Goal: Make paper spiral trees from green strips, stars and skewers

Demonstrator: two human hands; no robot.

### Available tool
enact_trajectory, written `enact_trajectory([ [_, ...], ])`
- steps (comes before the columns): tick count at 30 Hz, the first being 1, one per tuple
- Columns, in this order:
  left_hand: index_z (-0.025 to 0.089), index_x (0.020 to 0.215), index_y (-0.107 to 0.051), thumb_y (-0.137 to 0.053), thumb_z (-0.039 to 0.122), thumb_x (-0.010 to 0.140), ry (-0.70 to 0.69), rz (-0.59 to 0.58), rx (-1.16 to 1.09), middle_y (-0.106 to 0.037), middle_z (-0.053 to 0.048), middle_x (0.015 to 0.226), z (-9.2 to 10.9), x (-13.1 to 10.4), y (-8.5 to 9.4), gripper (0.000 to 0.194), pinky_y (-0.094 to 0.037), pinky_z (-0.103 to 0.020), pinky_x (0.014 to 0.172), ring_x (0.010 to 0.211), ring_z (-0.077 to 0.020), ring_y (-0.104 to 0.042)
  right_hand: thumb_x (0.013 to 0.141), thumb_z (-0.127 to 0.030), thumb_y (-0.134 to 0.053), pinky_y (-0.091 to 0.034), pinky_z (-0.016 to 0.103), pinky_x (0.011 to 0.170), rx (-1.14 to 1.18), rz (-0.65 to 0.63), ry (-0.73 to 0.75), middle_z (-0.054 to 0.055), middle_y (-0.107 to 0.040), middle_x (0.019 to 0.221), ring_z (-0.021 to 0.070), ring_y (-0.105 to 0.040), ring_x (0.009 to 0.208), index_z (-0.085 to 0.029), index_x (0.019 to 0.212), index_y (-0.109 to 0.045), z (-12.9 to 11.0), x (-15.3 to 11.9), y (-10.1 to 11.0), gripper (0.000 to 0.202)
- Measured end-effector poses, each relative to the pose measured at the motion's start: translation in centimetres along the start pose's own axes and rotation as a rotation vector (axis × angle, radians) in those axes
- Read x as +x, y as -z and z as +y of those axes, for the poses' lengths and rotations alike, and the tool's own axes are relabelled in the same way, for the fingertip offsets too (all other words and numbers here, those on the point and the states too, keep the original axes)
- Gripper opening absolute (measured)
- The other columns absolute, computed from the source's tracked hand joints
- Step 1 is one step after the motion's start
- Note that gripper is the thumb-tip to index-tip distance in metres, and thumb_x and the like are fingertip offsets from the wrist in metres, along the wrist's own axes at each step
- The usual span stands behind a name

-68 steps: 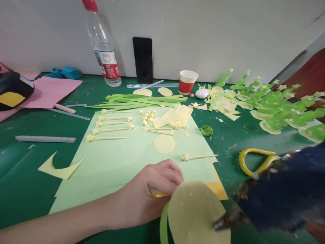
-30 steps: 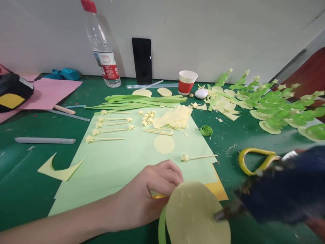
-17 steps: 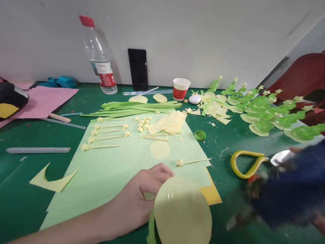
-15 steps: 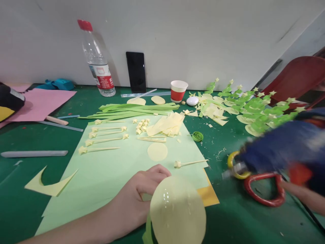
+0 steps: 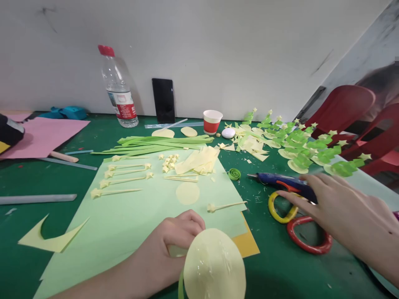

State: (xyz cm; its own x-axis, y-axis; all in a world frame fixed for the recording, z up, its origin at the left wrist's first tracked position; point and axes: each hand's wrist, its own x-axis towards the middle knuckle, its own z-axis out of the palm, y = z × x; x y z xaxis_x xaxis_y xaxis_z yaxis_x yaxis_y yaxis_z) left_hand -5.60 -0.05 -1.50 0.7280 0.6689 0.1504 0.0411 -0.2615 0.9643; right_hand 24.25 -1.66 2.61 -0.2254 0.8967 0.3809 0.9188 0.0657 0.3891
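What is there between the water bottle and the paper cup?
In the head view, a black phone leans on the wall between the bottle and cup; clear sticks and two pale paper ovals lie in front.

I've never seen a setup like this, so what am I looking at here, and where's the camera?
There is no robot here: these are a person's two bare hands, seen from one camera worn on the head, looking forward and down.

The left hand holds a pale yellow paper oval with glossy streaks on it. The right hand is at a blue glue gun, though its grip is partly hidden. Beside it are scissors with yellow and red handles.

On the green table lie pale green sheets bearing little star-tipped stems. Toward the wall stand a bottle, a leaning phone and a paper cup.
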Motion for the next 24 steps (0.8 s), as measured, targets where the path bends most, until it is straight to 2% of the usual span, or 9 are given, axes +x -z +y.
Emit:
enact_trajectory([
  [2, 0.021, 0.066, -0.071, -0.056, 0.051, 0.075, -0.010, 0.028, -0.080, -0.058, -0.004, 0.060, 0.2, 0.0, 0.0, 0.034, -0.042, -0.027, 0.066, 0.072, -0.0169, -0.046, 0.087, -0.055, 0.002, -0.049, 0.041, 0.057, 0.037, 0.052, 0.087, 0.019, -0.061, 0.084, 0.0298, -0.059, 0.080, -0.015, 0.078, -0.060, -1.2, 1.1, 1.0, 0.075],
  [4, 0.022, 0.065, -0.071, -0.058, 0.047, 0.075, -0.016, 0.034, -0.122, -0.058, -0.003, 0.060, 0.5, 0.0, 0.0, 0.029, -0.041, -0.026, 0.065, 0.072, -0.0163, -0.045, 0.089, -0.052, -0.005, -0.046, 0.048, 0.061, 0.161, 0.039, 0.227, 0.020, -0.061, 0.087, 0.0323, -0.057, 0.081, -0.012, 0.082, -0.061, -2.9, 2.5, 1.6, 0.069],
  [6, 0.021, 0.062, -0.070, -0.058, 0.048, 0.075, -0.020, 0.037, -0.126, -0.058, -0.003, 0.059, 0.6, 0.2, -0.1, 0.033, -0.040, -0.025, 0.064, 0.070, -0.0160, -0.044, 0.092, -0.041, -0.022, -0.048, 0.044, 0.062, 0.314, -0.020, 0.368, 0.017, -0.061, 0.088, 0.0278, -0.057, 0.079, -0.012, 0.087, -0.060, -5.1, 4.2, 1.9, 0.048],
  [8, 0.019, 0.059, -0.068, -0.057, 0.049, 0.075, -0.013, 0.037, -0.127, -0.056, -0.003, 0.057, 0.7, 0.2, -0.1, 0.036, -0.039, -0.025, 0.064, 0.069, -0.0157, -0.044, 0.089, -0.028, -0.040, -0.050, 0.032, 0.070, 0.428, -0.091, 0.516, 0.008, -0.061, 0.094, 0.0187, -0.056, 0.086, -0.016, 0.097, -0.057, -7.4, 6.1, 2.0, 0.023],
  [10, 0.019, 0.057, -0.068, -0.057, 0.049, 0.075, -0.006, 0.042, -0.127, -0.055, -0.002, 0.056, 0.7, 0.3, -0.1, 0.036, -0.039, -0.025, 0.066, 0.069, -0.0153, -0.043, 0.082, -0.026, -0.054, -0.047, 0.023, 0.075, 0.513, -0.160, 0.654, 0.004, -0.059, 0.100, 0.0135, -0.054, 0.092, -0.018, 0.100, -0.055, -9.6, 8.1, 1.8, 0.020],
  [14, 0.020, 0.057, -0.068, -0.055, 0.052, 0.075, -0.011, 0.056, -0.129, -0.056, -0.001, 0.057, 0.6, 0.3, 0.0, 0.038, -0.039, -0.026, 0.070, 0.070, -0.0150, -0.044, 0.075, -0.031, -0.062, -0.045, 0.024, 0.063, 0.549, -0.250, 0.794, 0.005, -0.060, 0.096, 0.0150, -0.055, 0.084, -0.015, 0.094, -0.057, -12.4, 10.8, 1.4, 0.025],
  [18, 0.020, 0.060, -0.070, -0.055, 0.053, 0.075, 0.023, 0.037, -0.143, -0.061, -0.002, 0.060, 0.7, 0.2, 0.0, 0.038, -0.039, -0.027, 0.068, 0.068, -0.0148, -0.045, 0.079, -0.018, -0.055, -0.040, 0.026, 0.058, 0.487, -0.272, 0.881, 0.005, -0.059, 0.080, 0.0153, -0.052, 0.073, -0.012, 0.078, -0.059, -13.3, 11.3, 1.4, 0.006],
  [21, 0.020, 0.058, -0.070, -0.057, 0.049, 0.075, 0.035, 0.043, -0.167, -0.060, -0.002, 0.058, 0.9, 0.1, 0.0, 0.036, -0.039, -0.027, 0.068, 0.067, -0.0149, -0.046, 0.077, -0.006, -0.049, -0.036, 0.028, 0.059, 0.415, -0.251, 0.944, 0.006, -0.058, 0.073, 0.0163, -0.049, 0.069, -0.011, 0.072, -0.058, -13.5, 11.1, 1.3, 0.011],
  [24, 0.017, 0.057, -0.068, -0.058, 0.046, 0.075, 0.036, 0.048, -0.175, -0.058, -0.002, 0.057, 1.0, 0.1, 0.0, 0.036, -0.039, -0.026, 0.066, 0.067, -0.0148, -0.046, 0.077, 0.001, -0.044, -0.034, 0.029, 0.060, 0.367, -0.210, 1.008, 0.008, -0.058, 0.076, 0.0168, -0.048, 0.069, -0.009, 0.078, -0.059, -13.5, 11.2, 1.4, 0.018],
])
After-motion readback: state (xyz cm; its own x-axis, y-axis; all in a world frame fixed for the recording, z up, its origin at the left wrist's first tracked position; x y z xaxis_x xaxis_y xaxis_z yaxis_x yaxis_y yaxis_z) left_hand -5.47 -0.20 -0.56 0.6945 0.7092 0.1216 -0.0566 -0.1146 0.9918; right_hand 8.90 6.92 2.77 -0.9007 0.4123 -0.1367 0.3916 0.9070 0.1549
